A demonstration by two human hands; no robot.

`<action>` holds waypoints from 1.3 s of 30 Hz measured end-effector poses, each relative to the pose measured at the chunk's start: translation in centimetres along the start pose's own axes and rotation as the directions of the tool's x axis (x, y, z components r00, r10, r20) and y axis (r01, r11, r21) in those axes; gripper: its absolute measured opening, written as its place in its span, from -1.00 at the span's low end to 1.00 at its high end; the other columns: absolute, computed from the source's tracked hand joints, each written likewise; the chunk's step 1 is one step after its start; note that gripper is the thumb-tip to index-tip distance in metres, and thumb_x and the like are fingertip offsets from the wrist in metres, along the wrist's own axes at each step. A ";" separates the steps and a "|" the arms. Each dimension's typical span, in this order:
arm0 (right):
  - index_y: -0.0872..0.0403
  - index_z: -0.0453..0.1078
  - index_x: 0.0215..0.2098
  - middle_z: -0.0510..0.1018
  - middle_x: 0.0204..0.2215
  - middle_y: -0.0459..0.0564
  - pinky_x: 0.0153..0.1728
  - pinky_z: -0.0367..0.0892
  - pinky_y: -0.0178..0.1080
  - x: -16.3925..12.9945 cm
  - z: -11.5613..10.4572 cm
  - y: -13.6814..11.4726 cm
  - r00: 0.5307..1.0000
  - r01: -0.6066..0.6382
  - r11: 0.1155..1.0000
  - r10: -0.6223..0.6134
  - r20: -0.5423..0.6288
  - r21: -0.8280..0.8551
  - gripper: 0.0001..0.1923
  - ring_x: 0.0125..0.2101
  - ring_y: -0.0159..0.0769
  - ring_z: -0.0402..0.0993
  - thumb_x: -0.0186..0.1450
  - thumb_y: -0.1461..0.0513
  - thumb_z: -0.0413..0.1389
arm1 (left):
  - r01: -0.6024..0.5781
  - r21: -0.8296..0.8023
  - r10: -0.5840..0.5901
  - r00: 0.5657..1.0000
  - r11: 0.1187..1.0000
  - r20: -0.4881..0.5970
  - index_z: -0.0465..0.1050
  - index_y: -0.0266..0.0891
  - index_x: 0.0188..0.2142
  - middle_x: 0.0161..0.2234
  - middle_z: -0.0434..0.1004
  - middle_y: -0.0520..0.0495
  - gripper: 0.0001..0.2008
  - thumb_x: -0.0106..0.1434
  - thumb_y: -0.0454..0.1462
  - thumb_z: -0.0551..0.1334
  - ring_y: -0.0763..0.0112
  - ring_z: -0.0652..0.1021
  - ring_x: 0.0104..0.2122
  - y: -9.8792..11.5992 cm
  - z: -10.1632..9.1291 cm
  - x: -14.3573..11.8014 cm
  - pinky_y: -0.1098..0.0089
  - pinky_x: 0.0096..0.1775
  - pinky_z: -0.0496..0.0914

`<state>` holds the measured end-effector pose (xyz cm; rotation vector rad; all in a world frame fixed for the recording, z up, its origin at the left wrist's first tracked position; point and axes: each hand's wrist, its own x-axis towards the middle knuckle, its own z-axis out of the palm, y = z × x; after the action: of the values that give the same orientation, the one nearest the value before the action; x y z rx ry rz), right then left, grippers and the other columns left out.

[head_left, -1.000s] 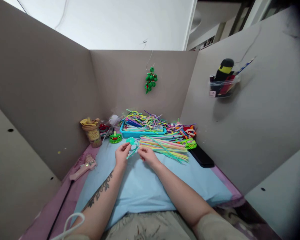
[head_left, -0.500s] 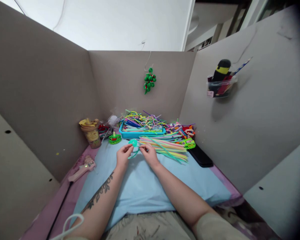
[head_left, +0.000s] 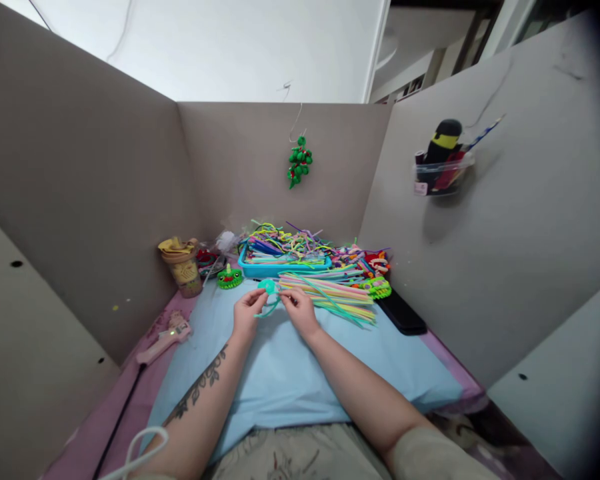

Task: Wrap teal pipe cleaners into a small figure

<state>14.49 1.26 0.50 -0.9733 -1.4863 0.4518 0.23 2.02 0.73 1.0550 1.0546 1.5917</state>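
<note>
Both my hands meet over a light blue cloth (head_left: pixel 300 373). My left hand (head_left: pixel 246 313) and my right hand (head_left: pixel 299 311) pinch a teal pipe cleaner (head_left: pixel 269 293) between them; its far end is coiled into a small round knot and a loose tail curves down between my fingers. Just beyond my right hand lies a bundle of pastel pipe cleaners (head_left: pixel 330 295). My left forearm bears a dark tattoo.
A blue tray (head_left: pixel 280 269) heaped with mixed pipe cleaners stands at the back. A small green figure (head_left: pixel 229 277), a tan cup (head_left: pixel 183 265), a pink glue gun (head_left: pixel 166 337) and a black phone (head_left: pixel 403 313) lie around. Grey partition walls close three sides; a green ornament (head_left: pixel 299 163) hangs behind.
My hands have drawn slightly closer together and a little farther from me on the teal pipe cleaner. The view shifted slightly; nothing else moved.
</note>
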 end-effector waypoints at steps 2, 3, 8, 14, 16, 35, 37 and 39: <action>0.03 0.51 -0.37 0.51 -0.38 0.00 -0.38 0.30 -0.28 0.0 0.1 0.0 1.000 -0.001 1.000 0.001 0.009 0.009 -0.84 -0.32 -0.28 0.40 0.18 0.24 0.07 | 0.007 -0.005 -0.008 1.000 1.000 -0.005 0.51 -0.33 -0.33 -0.57 0.49 -0.01 -0.64 -0.15 -0.19 0.39 0.55 0.38 -0.62 0.1 0.0 0.0 0.54 -0.60 0.17; 0.03 0.51 -0.37 0.51 -0.37 0.01 -0.38 0.30 -0.29 0.0 0.1 0.0 1.000 -0.003 1.000 0.002 0.011 0.014 -0.84 -0.32 -0.28 0.41 0.18 0.25 0.07 | 0.010 -0.007 -0.010 1.000 1.000 -0.002 0.50 -0.33 -0.34 -0.58 0.48 0.00 -0.64 -0.15 -0.19 0.39 0.56 0.37 -0.63 0.1 0.0 0.0 0.54 -0.61 0.16; 0.02 0.52 -0.36 0.48 -0.37 0.00 -0.37 0.31 -0.28 0.1 0.1 0.3 1.000 -0.018 0.999 0.018 0.011 0.035 -0.84 -0.31 -0.29 0.41 0.18 0.25 0.08 | 0.025 0.009 -0.026 1.000 1.000 0.017 0.50 -0.33 -0.35 -0.61 0.47 0.02 -0.64 -0.15 -0.18 0.39 0.56 0.35 -0.65 0.4 0.1 -0.2 0.53 -0.63 0.14; 0.04 0.51 -0.39 0.43 -0.39 -0.01 -0.37 0.30 -0.29 0.1 0.3 0.8 0.999 -0.031 0.997 0.031 0.008 0.076 -0.87 -0.35 -0.32 0.38 0.16 0.23 0.10 | 0.024 0.037 -0.026 0.997 0.999 0.071 0.50 -0.33 -0.35 -0.59 0.47 0.01 -0.66 -0.14 -0.19 0.39 0.57 0.36 -0.64 0.4 0.4 -0.5 0.54 -0.62 0.15; 0.05 0.49 -0.41 0.43 -0.40 -0.01 -0.39 0.29 -0.30 0.1 0.4 0.6 0.999 -0.034 0.996 0.033 0.011 0.084 -0.88 -0.36 -0.32 0.37 0.16 0.23 0.10 | 0.009 0.047 -0.013 0.997 0.999 0.080 0.50 -0.33 -0.35 -0.59 0.47 0.02 -0.66 -0.14 -0.19 0.39 0.56 0.36 -0.63 0.2 0.4 -0.5 0.53 -0.62 0.15; 0.07 0.42 -0.54 0.39 -0.50 -0.07 -0.38 0.24 -0.30 -0.3 0.7 0.0 0.997 -0.078 0.995 0.079 -0.025 0.056 -0.85 -0.43 -0.34 0.31 0.14 0.21 0.08 | -0.086 -0.009 0.086 0.994 0.996 0.064 0.42 -0.30 -0.43 -0.49 0.49 0.01 -0.71 -0.18 -0.26 0.40 0.46 0.49 -0.46 -0.6 0.4 -0.2 0.43 -0.34 0.37; 0.07 0.42 -0.54 0.40 -0.52 -0.08 -0.36 0.25 -0.29 -0.3 0.8 0.0 0.994 -0.099 0.993 0.102 -0.040 0.066 -0.86 -0.43 -0.34 0.31 0.13 0.20 0.08 | -0.098 0.003 0.098 0.994 0.995 0.051 0.43 -0.30 -0.43 -0.49 0.49 0.00 -0.71 -0.17 -0.25 0.40 0.46 0.49 -0.46 -0.8 0.4 -0.2 0.43 -0.34 0.37; 0.07 0.42 -0.53 0.42 -0.52 -0.08 -0.36 0.26 -0.29 -0.3 0.9 0.1 0.991 -0.121 0.989 0.124 -0.039 0.080 -0.85 -0.42 -0.33 0.31 0.12 0.17 0.09 | -0.114 0.013 0.113 0.993 0.993 0.040 0.43 -0.30 -0.43 -0.48 0.49 0.00 -0.72 -0.16 -0.24 0.40 0.46 0.48 -0.46 -0.9 0.5 -0.2 0.43 -0.34 0.37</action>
<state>13.67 1.36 0.07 -1.0108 -1.3650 0.5692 0.93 2.05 0.00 1.1696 0.9966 1.6485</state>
